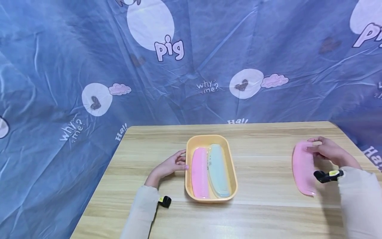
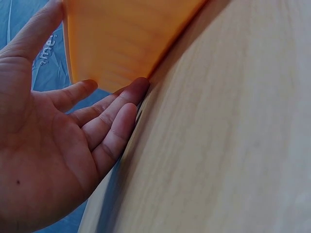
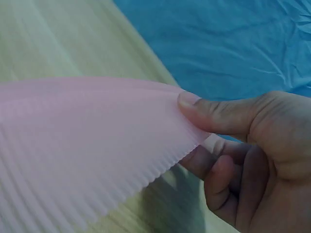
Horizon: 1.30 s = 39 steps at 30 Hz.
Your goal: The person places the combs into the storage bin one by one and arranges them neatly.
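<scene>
My right hand (image 1: 328, 151) pinches a pink comb (image 1: 301, 167) near one end, over the right part of the table. In the right wrist view the thumb lies on top of the comb (image 3: 92, 141) with fingers beneath; its teeth point toward the hand's side. At the middle, a yellow-orange plastic box (image 1: 233, 172) stands on the table. Inside it lie another pink comb (image 1: 198, 174) and a pale blue-green comb (image 1: 219, 169), side by side. My left hand (image 1: 170, 166) touches the box's left side, thumb at the rim, its loosely bent fingers against the wall in the left wrist view.
A wooden table (image 1: 262, 219) bears everything. Behind it hangs a blue patterned cloth (image 1: 209, 66), which also drops past the left and right table edges. A small black device (image 1: 326, 176) is strapped at the right wrist, another (image 1: 165, 201) at the left.
</scene>
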Each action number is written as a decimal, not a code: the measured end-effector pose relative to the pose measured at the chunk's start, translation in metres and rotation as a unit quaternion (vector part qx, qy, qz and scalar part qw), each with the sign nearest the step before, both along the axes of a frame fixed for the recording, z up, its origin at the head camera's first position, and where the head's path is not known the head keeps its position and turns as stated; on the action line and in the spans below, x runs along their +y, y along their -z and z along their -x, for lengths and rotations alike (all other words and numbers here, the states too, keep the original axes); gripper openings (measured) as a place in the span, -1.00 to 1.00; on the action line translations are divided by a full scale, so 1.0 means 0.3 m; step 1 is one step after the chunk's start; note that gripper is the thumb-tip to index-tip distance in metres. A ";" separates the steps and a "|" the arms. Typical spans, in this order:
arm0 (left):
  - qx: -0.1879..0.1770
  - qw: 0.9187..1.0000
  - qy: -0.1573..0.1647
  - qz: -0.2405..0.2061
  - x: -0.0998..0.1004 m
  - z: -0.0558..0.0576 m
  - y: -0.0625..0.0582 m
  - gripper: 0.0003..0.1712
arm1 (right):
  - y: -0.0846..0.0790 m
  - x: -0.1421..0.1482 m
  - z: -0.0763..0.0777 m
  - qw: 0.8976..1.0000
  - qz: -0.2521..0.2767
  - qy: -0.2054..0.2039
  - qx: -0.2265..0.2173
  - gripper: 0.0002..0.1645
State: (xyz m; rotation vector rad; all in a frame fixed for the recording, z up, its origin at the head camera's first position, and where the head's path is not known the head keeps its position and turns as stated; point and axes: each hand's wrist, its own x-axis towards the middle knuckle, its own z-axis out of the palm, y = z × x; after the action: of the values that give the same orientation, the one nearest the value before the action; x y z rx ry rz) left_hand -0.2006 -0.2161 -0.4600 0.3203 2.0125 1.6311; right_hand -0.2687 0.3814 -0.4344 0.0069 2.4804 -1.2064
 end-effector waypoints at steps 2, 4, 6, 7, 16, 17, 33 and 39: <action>0.000 1.000 0.000 0.001 -0.003 0.001 0.003 0.09 | -0.003 -0.006 0.003 1.000 0.016 0.018 0.004 -0.38; 0.000 1.000 0.001 0.002 -0.005 0.001 0.004 0.08 | -0.008 -0.015 0.007 0.999 0.034 0.035 0.004 -0.49; 0.002 1.000 0.002 0.003 -0.008 0.001 0.004 0.09 | -0.014 -0.028 0.011 0.997 0.053 0.049 0.004 -0.60; 0.001 1.000 0.001 0.002 -0.008 0.001 0.004 0.09 | -0.017 -0.036 0.012 0.996 0.064 0.055 0.002 -0.64; -0.002 1.000 0.001 0.002 -0.003 0.001 0.000 0.12 | -0.047 -0.113 0.021 0.982 0.168 0.080 0.021 -0.71; -0.003 1.000 0.000 0.003 -0.003 0.001 -0.001 0.12 | -0.051 -0.120 0.023 0.979 0.185 0.082 0.020 -0.70; -0.003 1.000 0.005 -0.006 0.000 0.002 0.006 0.12 | -0.120 -0.263 0.019 0.909 0.397 0.124 0.000 -0.68; -0.005 1.000 0.001 -0.012 0.001 0.000 -0.001 0.12 | -0.143 -0.352 0.024 0.899 0.420 0.122 -0.002 -0.66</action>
State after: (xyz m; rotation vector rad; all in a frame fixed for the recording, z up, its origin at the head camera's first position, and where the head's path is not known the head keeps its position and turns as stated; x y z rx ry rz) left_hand -0.2007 -0.2158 -0.4598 0.3224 1.9855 1.6539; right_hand -0.2758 0.2758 -0.3915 0.0888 1.7900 -2.2766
